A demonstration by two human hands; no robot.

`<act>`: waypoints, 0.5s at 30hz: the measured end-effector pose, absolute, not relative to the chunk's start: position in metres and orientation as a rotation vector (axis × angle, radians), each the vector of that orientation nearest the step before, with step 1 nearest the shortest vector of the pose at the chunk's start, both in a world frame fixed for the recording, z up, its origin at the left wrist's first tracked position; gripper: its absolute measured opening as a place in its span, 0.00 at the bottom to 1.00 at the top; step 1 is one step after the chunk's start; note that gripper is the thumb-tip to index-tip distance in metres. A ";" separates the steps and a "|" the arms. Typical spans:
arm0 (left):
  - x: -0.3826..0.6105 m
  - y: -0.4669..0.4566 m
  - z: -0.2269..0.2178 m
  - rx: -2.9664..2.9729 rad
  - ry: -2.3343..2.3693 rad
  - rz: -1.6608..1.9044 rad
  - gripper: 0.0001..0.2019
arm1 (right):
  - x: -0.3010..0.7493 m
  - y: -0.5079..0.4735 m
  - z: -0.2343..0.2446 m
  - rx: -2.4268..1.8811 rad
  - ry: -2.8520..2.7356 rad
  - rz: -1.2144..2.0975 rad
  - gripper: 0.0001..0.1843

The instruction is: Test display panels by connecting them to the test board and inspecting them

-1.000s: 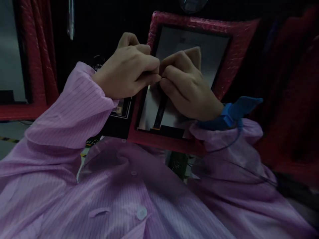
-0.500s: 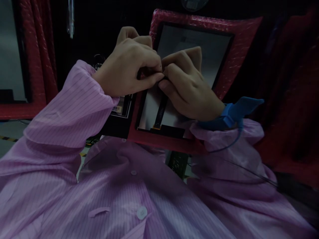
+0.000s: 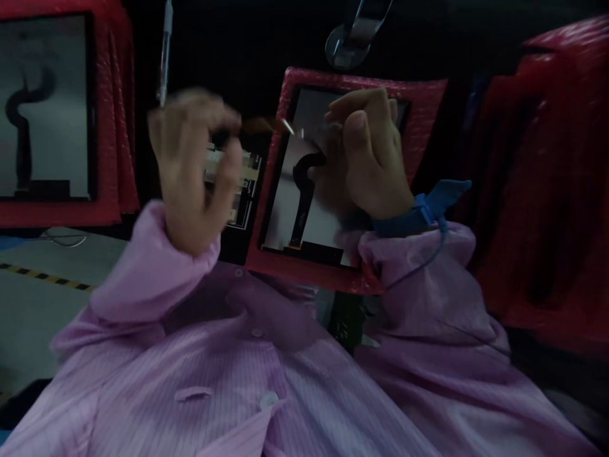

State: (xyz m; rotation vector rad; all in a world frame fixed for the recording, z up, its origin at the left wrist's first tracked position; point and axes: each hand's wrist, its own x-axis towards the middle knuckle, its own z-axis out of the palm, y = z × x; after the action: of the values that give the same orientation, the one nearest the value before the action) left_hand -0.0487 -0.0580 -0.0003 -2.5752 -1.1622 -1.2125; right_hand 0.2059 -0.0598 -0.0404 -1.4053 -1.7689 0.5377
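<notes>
Pinching, seemingly, one end of a blurred amber strip (image 3: 262, 124) between thumb and fingertips of the left hand (image 3: 190, 162), perhaps to leave the rest uncovered; holding the right hand (image 3: 375, 152) half curled above the screen (image 3: 285, 195), thumb apart from fingers, impossible to tell if gripping anything; with the screen flat on red bubble wrap (image 3: 431, 120), probably for cushioning; with its black ribbon cable (image 3: 301, 212) bending near the right hand; wearing a blue wrist strap (image 3: 403, 219), likely against static.
</notes>
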 end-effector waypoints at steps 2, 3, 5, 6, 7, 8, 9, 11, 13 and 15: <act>-0.051 -0.104 -0.013 -2.541 -1.539 -0.858 0.21 | 0.205 -0.059 -0.043 -1.414 -1.775 0.545 0.39; -0.051 -0.124 -0.022 -2.561 -1.603 -0.755 0.24 | 0.204 -0.058 -0.043 -1.418 -1.786 0.539 0.38; -0.051 -0.151 -0.039 -2.565 -1.621 -0.630 0.29 | 0.203 -0.059 -0.045 -1.422 -1.808 0.535 0.33; -0.051 -0.158 -0.046 -2.558 -1.604 -0.597 0.30 | 0.202 -0.059 -0.045 -1.420 -1.818 0.545 0.30; -0.051 -0.161 -0.052 -2.543 -1.591 -0.577 0.31 | 0.201 -0.060 -0.046 -1.417 -1.826 0.552 0.27; -0.051 -0.161 -0.056 -2.528 -1.588 -0.567 0.31 | 0.201 -0.060 -0.047 -1.412 -1.833 0.554 0.26; -0.051 -0.159 -0.059 -2.520 -1.596 -0.570 0.31 | 0.200 -0.060 -0.048 -1.407 -1.839 0.547 0.25; -0.051 -0.154 -0.060 -2.533 -1.635 -0.589 0.31 | 0.200 -0.059 -0.050 -1.405 -1.839 0.514 0.25; -0.050 -0.151 -0.059 -2.560 -1.686 -0.605 0.32 | 0.199 -0.059 -0.052 -1.417 -1.835 0.491 0.26; -0.049 -0.151 -0.057 -2.584 -1.751 -0.611 0.33 | 0.198 -0.057 -0.053 -1.448 -1.831 0.494 0.25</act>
State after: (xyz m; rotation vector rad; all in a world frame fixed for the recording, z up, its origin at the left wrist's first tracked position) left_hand -0.0493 -0.1508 -0.0568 -2.5838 -1.7509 -0.6114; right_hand 0.1983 -0.0573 -0.0533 -1.4482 -1.8306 0.4944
